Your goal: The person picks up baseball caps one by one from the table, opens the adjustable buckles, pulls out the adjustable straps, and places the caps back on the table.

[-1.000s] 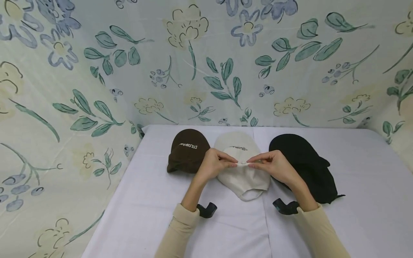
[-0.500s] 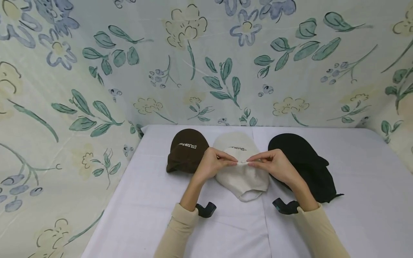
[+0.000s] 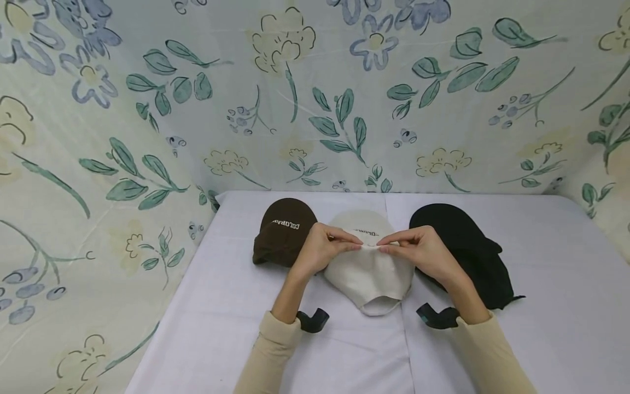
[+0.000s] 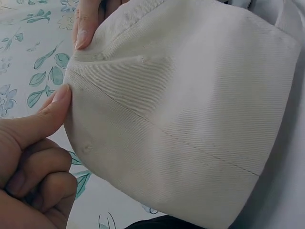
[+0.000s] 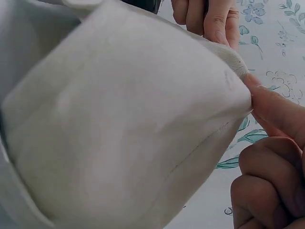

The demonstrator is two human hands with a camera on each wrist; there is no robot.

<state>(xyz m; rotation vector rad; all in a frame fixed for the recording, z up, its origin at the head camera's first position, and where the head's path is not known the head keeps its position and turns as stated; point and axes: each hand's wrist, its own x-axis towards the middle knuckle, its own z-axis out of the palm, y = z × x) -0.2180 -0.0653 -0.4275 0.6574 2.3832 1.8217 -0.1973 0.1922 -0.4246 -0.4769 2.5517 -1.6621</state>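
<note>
My left hand (image 3: 321,249) and right hand (image 3: 420,249) pinch the top of a cream cap (image 3: 371,273) between them, a brown cap (image 3: 284,234) beside my left, a black cap (image 3: 474,260) my right.

White cap (image 3: 370,276) lettering (image 3: 366,232) partly hidden; brown cap (image 3: 281,238) partly behind left hand (image 3: 322,249); sleeves (image 3: 272,350) cut off below.

The head view looks forward and down, floral backdrop (image 3: 275,131) at twelve o'clock. Both wrist views face the cream cap (image 3: 371,276) from close by (all three share it), with backdrop towards nine o'clock in the left, three in the right.
</note>
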